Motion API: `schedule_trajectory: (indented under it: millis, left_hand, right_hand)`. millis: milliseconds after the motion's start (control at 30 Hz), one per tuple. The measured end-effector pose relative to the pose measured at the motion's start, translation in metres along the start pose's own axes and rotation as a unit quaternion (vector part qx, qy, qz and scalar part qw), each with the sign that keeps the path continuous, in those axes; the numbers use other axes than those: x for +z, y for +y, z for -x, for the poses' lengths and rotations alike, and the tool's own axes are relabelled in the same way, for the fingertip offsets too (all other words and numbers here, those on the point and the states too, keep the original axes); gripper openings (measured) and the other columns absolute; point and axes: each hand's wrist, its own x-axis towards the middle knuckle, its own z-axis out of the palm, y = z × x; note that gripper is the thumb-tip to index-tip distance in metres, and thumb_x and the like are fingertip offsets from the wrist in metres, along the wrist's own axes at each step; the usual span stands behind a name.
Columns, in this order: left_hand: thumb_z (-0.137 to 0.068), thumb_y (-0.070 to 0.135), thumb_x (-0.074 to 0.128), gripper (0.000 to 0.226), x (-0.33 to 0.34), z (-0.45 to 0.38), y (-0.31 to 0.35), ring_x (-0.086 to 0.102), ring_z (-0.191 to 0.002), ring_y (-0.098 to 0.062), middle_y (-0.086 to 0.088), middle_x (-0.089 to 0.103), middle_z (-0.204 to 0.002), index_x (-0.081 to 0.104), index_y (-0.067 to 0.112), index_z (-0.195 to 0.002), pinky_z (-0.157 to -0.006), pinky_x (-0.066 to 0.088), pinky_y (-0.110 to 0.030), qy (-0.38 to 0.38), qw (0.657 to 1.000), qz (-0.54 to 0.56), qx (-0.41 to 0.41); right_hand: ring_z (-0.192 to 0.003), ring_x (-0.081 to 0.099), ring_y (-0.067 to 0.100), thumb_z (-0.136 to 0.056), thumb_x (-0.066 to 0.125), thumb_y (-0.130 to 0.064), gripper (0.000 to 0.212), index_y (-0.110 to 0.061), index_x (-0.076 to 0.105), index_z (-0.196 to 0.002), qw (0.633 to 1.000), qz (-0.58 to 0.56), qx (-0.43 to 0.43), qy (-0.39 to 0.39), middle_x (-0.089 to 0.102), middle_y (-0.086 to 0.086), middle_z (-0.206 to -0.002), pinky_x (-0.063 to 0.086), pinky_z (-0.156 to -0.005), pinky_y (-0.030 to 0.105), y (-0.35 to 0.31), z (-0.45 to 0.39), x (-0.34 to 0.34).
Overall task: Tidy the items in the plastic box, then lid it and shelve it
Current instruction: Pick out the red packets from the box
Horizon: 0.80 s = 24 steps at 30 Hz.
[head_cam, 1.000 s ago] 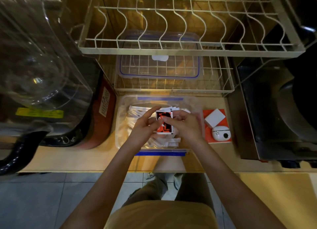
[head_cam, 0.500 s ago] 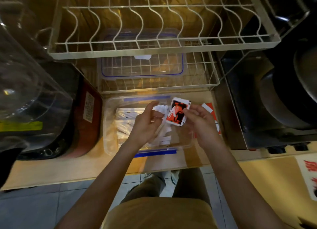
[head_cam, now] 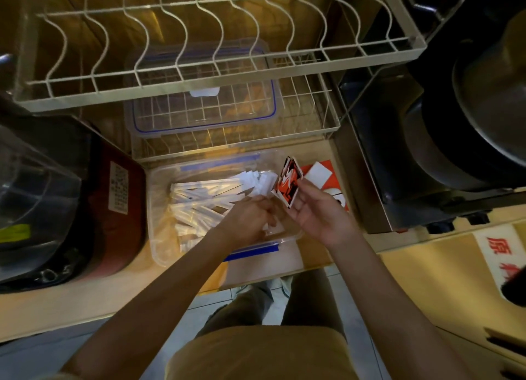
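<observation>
The right hand [head_cam: 318, 214] pinches a small stack of red, black and white packets [head_cam: 287, 180] between thumb and fingertips, holding them tilted just above the right end of the plastic box [head_cam: 159, 248]. The left hand [head_cam: 250, 220] reaches into the box, fingers curled down among the white paper-wrapped sticks [head_cam: 205, 197]; whether it has hold of any of them cannot be made out.

The clear box sits open at the middle of the frame on a pale counter [head_cam: 85, 300], with blue clips on its near and far edges. The sticks lie in a loose pile, mostly in its left and middle part.

Just right of the box, partly hidden by the right hand, lies a red card [head_cam: 330, 166] with a white square on it.

Above the box in the frame, a clear lid [head_cam: 199, 117] with a blue seal rests on the lower tier of a wire dish rack [head_cam: 227, 75].
</observation>
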Motion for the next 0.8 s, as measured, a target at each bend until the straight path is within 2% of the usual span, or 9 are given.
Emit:
schedule_trajectory:
  millis: [167,367,467,533,600,667,733,767,800]
  left_hand:
    - [-0.075,0.008,0.069,0.014,0.0,0.008,-0.01,0.064,-0.105,-0.023,-0.005,0.073,-0.103,0.075,0.012,-0.087,-0.09,0.049,-0.031,0.014,1.0,-0.017,-0.004]
    - [-0.085,0.013,0.057,0.022,-0.011,0.026,-0.02,0.055,-0.117,-0.02,-0.003,0.065,-0.119,0.069,0.015,-0.104,-0.098,0.044,-0.032,-0.031,0.998,-0.047,-0.015]
    - [-0.088,0.021,0.051,0.024,-0.015,0.027,-0.019,0.055,-0.115,-0.017,-0.001,0.065,-0.117,0.068,0.018,-0.104,-0.094,0.044,-0.031,-0.069,0.995,-0.059,-0.031]
    - [-0.088,0.023,0.05,0.025,-0.02,0.024,-0.014,0.06,-0.106,-0.02,-0.003,0.067,-0.111,0.069,0.016,-0.102,-0.088,0.048,-0.031,-0.073,0.995,-0.019,-0.068]
    - [-0.089,0.015,0.05,0.023,-0.027,0.022,-0.006,0.062,-0.097,-0.019,-0.002,0.069,-0.105,0.069,0.013,-0.102,-0.081,0.046,-0.027,-0.021,0.988,0.097,-0.119]
    - [-0.088,0.005,0.049,0.027,-0.039,0.019,0.004,0.06,-0.088,-0.013,0.002,0.066,-0.097,0.069,0.012,-0.105,-0.076,0.044,-0.021,0.064,0.939,0.276,-0.194]
    - [-0.089,0.0,0.045,0.03,-0.054,0.018,0.011,0.061,-0.077,-0.009,0.003,0.068,-0.09,0.067,0.01,-0.106,-0.07,0.047,-0.018,0.121,0.829,0.488,-0.244]
    - [-0.089,0.0,0.043,0.031,-0.06,0.017,0.013,0.064,-0.073,-0.008,0.003,0.07,-0.084,0.066,0.01,-0.108,-0.067,0.05,-0.017,0.125,0.766,0.579,-0.251]
    - [-0.089,0.003,0.044,0.031,-0.065,0.018,0.014,0.067,-0.07,-0.006,0.004,0.072,-0.08,0.064,0.012,-0.11,-0.064,0.053,-0.016,0.125,0.724,0.632,-0.245]
  right_hand:
    - [-0.076,0.074,0.014,-0.089,0.051,-0.013,0.017,-0.011,0.063,-0.1,1.0,0.02,-0.001,-0.003,0.077,0.005,-0.082,0.059,-0.074,0.027,-0.001,0.0,-0.001]
    - [-0.087,0.072,0.017,-0.082,0.057,-0.016,0.025,-0.011,0.063,-0.106,0.999,0.042,0.009,0.009,0.076,0.007,-0.092,0.053,-0.087,0.032,-0.002,-0.001,-0.003]
    - [-0.095,0.068,0.02,-0.075,0.061,-0.017,0.036,-0.01,0.062,-0.11,0.999,0.041,0.01,0.021,0.074,0.008,-0.097,0.052,-0.089,0.034,-0.001,-0.001,-0.002]
    - [-0.092,0.069,0.02,-0.082,0.057,-0.014,0.025,-0.01,0.063,-0.107,0.999,0.046,0.005,0.024,0.074,0.007,-0.094,0.053,-0.087,0.032,-0.002,-0.001,0.0]
    - [-0.082,0.072,0.016,-0.09,0.052,-0.011,0.015,-0.011,0.064,-0.1,0.998,0.062,-0.005,0.032,0.076,0.005,-0.086,0.057,-0.08,0.029,-0.002,0.0,0.002]
    - [-0.078,0.073,0.014,-0.092,0.051,-0.01,0.015,-0.013,0.065,-0.096,0.994,0.096,-0.02,0.042,0.077,0.004,-0.085,0.059,-0.073,0.029,-0.002,0.003,0.006]
    - [-0.079,0.073,0.015,-0.091,0.053,-0.008,0.014,-0.014,0.065,-0.096,0.987,0.144,-0.041,0.064,0.075,0.004,-0.087,0.061,-0.066,0.029,-0.001,0.004,0.009]
    - [-0.078,0.072,0.015,-0.09,0.055,-0.007,0.013,-0.013,0.064,-0.096,0.981,0.169,-0.055,0.081,0.074,0.004,-0.087,0.06,-0.062,0.027,0.0,0.004,0.011]
    - [-0.077,0.071,0.015,-0.089,0.056,-0.006,0.013,-0.011,0.064,-0.098,0.974,0.194,-0.07,0.097,0.072,0.004,-0.088,0.059,-0.06,0.025,0.001,0.005,0.012]
